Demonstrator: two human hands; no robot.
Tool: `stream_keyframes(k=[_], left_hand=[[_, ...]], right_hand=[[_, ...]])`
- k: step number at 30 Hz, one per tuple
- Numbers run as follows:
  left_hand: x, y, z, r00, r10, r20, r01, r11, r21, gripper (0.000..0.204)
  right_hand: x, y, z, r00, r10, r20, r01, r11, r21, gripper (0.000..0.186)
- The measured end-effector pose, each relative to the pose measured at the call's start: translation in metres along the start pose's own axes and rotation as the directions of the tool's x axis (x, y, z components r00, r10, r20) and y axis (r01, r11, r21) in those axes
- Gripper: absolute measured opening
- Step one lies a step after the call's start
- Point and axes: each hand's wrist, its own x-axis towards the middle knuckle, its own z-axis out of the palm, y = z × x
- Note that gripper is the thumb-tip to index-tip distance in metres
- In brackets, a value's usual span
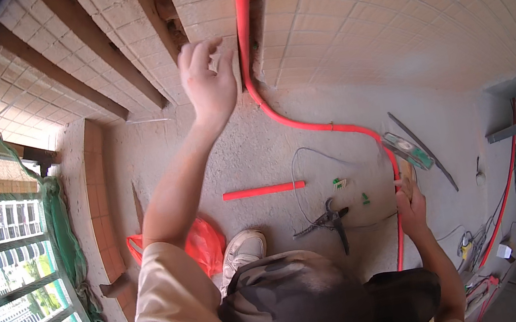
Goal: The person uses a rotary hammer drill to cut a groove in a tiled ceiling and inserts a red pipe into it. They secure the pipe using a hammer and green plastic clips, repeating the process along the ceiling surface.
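Observation:
My left hand (210, 80) is raised in front of the tiled wall, fingers apart and loosely curved, with nothing in it. Beside it a red conduit pipe (292, 121) runs down a wall groove, bends onto the floor and passes my right hand. My right hand (411, 209) is closed, apparently around a tan, handle-like piece (405, 172) next to the pipe. Against that piece's far end lies or moves a blurred green and silver object (410, 150); its kind and whether they are joined are unclear. A short straight red pipe (263, 191) lies on the floor between my arms.
Black-handled pliers or cutters (329, 220), small green parts (339, 183) and a thin grey wire (293, 168) lie on the floor. A dark rod (423, 150) is at the right. A red plastic bag (204, 245) sits by my shoe. Open vertical grooves (104, 57) cut the wall.

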Motion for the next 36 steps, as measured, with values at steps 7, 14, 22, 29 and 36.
stream_keyframes(k=[7,14,22,29,36], left_hand=[[0.140,0.058,-0.033,0.253,0.867,0.428,-0.925,0.088,0.370,0.043],[0.173,0.039,0.008,0.032,0.996,0.082,-0.925,-0.002,0.380,0.025],[0.187,0.022,0.033,-0.111,0.991,-0.081,-0.864,-0.056,0.501,0.023],[0.175,0.021,0.037,-0.013,0.987,-0.161,-0.895,0.060,0.442,0.024],[0.187,0.018,0.042,-0.124,0.975,-0.186,-0.858,-0.011,0.514,0.027]], right_hand=[[0.094,-0.094,0.033,0.908,-0.385,0.162,0.413,0.887,-0.207,0.025],[0.182,-0.073,0.082,0.809,-0.433,0.397,0.586,0.550,-0.594,0.026],[0.244,-0.053,0.098,0.794,-0.451,0.407,0.607,0.601,-0.519,0.016],[0.274,-0.041,0.115,0.887,-0.340,0.312,0.461,0.649,-0.605,0.017],[0.282,-0.047,0.123,0.912,-0.279,0.300,0.409,0.591,-0.696,0.020]])
